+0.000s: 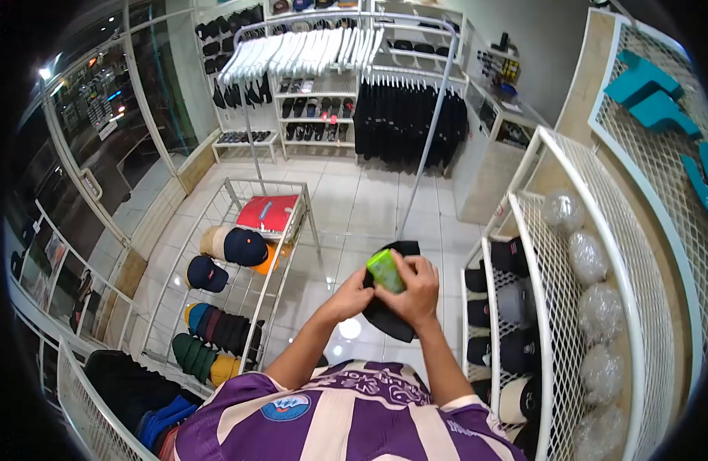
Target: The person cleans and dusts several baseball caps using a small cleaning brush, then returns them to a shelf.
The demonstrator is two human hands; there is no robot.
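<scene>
as left hand (345, 301) holds black cap (390, 323), green object (385, 270) in right hand (415, 290)

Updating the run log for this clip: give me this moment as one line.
left hand: holds black cap | right hand: holds green object against black cap | nearby: wire rack with caps

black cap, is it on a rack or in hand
In hand: the left hand grips the cap, clear of the racks, and the right hand holds a green thing against it.

Green object (385, 270), black cap (386, 321) partly under the hands (415, 293)
</scene>
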